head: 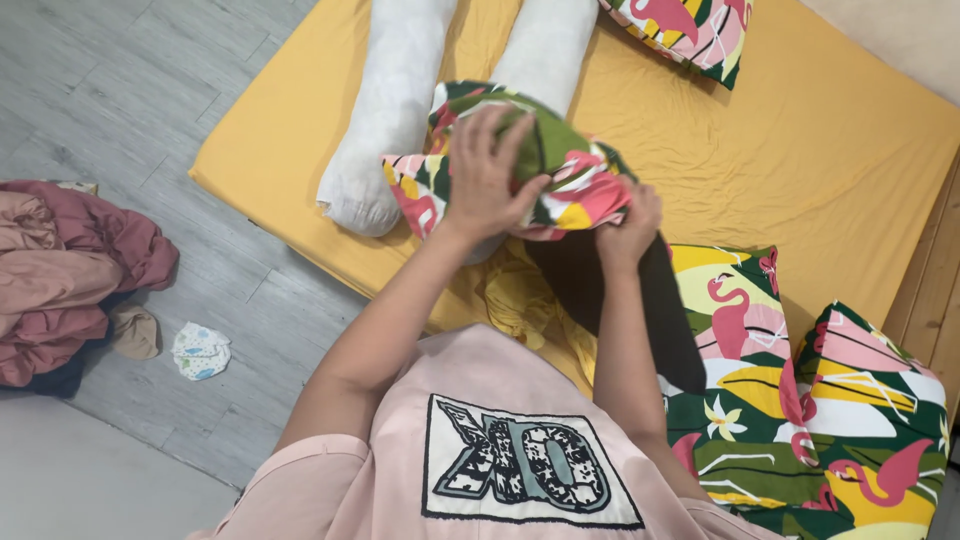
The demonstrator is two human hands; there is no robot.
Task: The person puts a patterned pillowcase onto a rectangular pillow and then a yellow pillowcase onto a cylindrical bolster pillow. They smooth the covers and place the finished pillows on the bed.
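My left hand [487,172] grips the bunched top of a flamingo-patterned pillowcase [575,180], green, pink and yellow, which is pulled over the near end of a white bolster [550,45]. My right hand [628,225] pinches the case's lower right edge. A second bare white bolster [385,110] lies just left of it on the yellow mattress [800,130]. The covered end of the bolster is hidden under the cloth and my hands.
Flamingo-print pillows lie at the lower right [820,400] and at the top [690,25]. A heap of pink and maroon clothes [65,270] and a small white cloth [200,350] lie on the grey wood floor [120,80]. A wooden frame [935,290] runs along the right.
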